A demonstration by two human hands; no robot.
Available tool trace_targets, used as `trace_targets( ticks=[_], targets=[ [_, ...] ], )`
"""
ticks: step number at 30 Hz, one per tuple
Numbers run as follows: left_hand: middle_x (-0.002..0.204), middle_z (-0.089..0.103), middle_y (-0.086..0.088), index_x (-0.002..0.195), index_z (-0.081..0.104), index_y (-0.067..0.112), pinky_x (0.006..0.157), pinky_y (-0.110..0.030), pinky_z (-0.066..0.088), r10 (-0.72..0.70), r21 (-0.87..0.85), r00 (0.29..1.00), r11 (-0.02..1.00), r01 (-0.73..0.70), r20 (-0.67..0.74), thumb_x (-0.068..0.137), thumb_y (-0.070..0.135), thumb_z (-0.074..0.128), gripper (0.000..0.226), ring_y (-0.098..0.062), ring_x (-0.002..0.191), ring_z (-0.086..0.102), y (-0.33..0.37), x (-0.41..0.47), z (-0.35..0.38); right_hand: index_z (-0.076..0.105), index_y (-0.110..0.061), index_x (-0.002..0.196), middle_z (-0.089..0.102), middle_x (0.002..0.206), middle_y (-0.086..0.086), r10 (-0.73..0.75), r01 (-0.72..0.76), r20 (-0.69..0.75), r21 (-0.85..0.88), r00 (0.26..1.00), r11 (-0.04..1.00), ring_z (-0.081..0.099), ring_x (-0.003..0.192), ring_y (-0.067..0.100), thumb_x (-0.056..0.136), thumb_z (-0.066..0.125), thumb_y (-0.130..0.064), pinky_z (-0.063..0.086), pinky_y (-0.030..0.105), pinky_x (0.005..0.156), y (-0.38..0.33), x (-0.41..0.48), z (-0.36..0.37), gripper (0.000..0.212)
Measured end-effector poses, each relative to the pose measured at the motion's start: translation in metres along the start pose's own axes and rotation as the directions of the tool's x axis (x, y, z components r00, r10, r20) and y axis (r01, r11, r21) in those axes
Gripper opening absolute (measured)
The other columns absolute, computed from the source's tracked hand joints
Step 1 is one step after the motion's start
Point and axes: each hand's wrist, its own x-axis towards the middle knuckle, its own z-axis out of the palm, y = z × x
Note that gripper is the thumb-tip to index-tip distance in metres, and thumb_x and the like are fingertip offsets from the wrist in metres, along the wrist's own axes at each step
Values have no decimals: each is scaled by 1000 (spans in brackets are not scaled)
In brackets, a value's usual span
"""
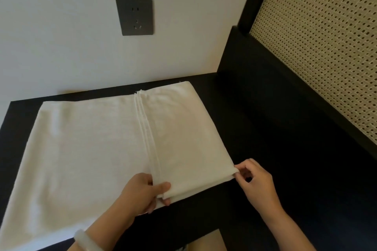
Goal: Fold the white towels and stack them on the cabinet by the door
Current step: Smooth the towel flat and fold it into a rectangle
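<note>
A white towel (85, 149) lies spread on the black cabinet top (255, 149), with its right part folded over so a hemmed edge runs down the middle. My left hand (142, 191) pinches the near end of that folded flap, thumb on top and fingers underneath. At the flap's near right corner my right hand (255, 181) pinches the cloth between thumb and fingertips. A pale bangle sits on my left wrist.
A white wall with a dark grey socket plate (134, 16) rises behind the cabinet. A black frame with a woven cane panel (318, 47) stands along the right side. The cabinet's front edge (183, 238) is just below my arms.
</note>
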Motion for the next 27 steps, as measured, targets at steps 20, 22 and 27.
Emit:
trace_targets(
  ticks=[20, 22, 27],
  targets=[
    [63, 72, -3, 79, 61, 7, 47, -16, 41, -9, 248, 999, 968, 20, -45, 96, 35, 61, 33, -9, 40, 52, 4, -6, 7, 62, -32, 126, 44, 132, -25, -33, 62, 117, -254, 993, 965, 40, 128, -4, 98, 47, -1, 31, 22, 113, -32, 35, -31, 44],
    [65, 73, -5, 76, 61, 7, 48, -16, 41, -18, 283, 999, 959, 30, -43, 95, 36, 61, 35, -9, 40, 52, 4, -5, 7, 44, -30, 146, 30, 143, -26, -82, 96, 77, -191, 994, 977, 25, 137, -6, 103, 41, -11, 20, 20, 116, -50, 43, -9, 47],
    [65, 73, -5, 78, 56, 10, 53, -18, 44, -39, 374, 998, 926, 52, -42, 94, 37, 62, 33, -10, 42, 56, 4, -4, 7, -9, -32, 155, -20, 161, -20, -103, 226, 343, -342, 934, 912, -25, 143, -8, 108, 15, -36, -5, 31, 125, -30, 36, 32, 53]
  ],
)
